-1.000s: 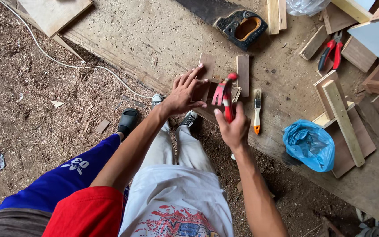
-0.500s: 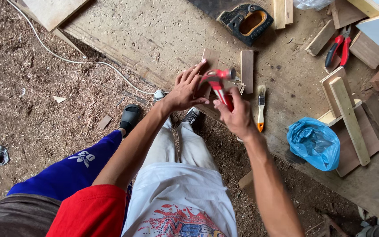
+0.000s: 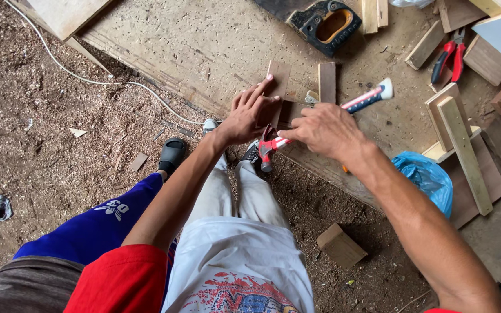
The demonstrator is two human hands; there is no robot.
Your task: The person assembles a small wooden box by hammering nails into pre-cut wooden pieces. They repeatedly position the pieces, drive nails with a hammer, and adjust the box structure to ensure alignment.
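Right hand [image 3: 325,130] clamped mid-handle on red-and-white claw hammer [image 3: 273,145], left hand [image 3: 249,117] pinning small brown wooden offcut [image 3: 278,87] flat at near edge of chipboard bench [image 3: 204,46]; nailing step apparently under way, next calling for steady, square strike clear of fingers.

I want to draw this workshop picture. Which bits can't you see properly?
All in the head view:
- Red-and-white-handled hammer: its middle is hidden under the right hand.
- Small brown wooden board: its lower part is covered by the left hand.
- Black-and-orange handsaw handle: its blade is cut off by the top edge.
- Whether a nail is there: too small to tell.
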